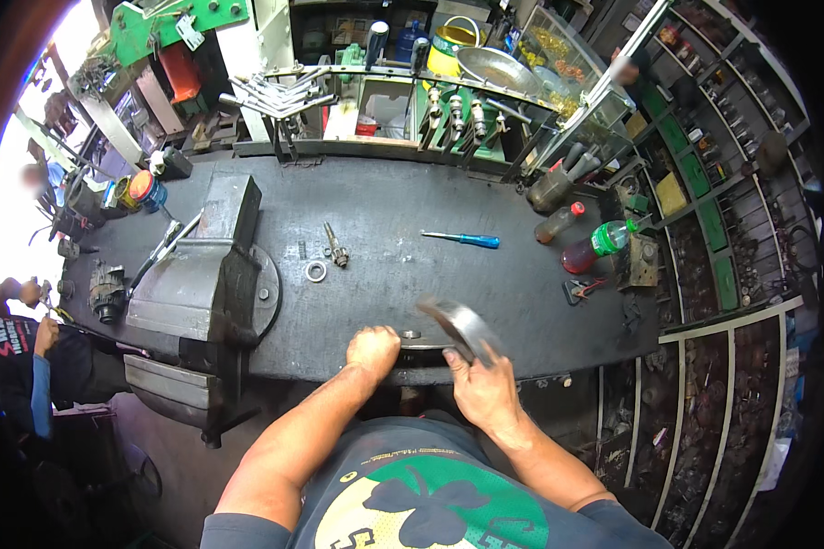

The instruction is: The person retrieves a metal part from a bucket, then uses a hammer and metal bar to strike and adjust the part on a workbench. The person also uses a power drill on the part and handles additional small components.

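Observation:
My left hand (373,352) is closed at the bench's front edge, over something I cannot make out beside a dark gap. A small metal piece (411,335) sits just to its right. My right hand (481,393) grips a curved, shiny metal piece (460,325), blurred and tilted up over the edge. Farther back on the dark bench (375,197) lie a metal ring (316,271), a small shaft-like part (337,249) and a blue-handled screwdriver (471,240).
A large vise (183,302) fills the bench's left. Two bottles (588,254) stand at the right. Behind are tool racks (458,119); shelves (723,229) line the right side. Another person (32,366) works at far left, and another (633,82) is partly visible at upper right.

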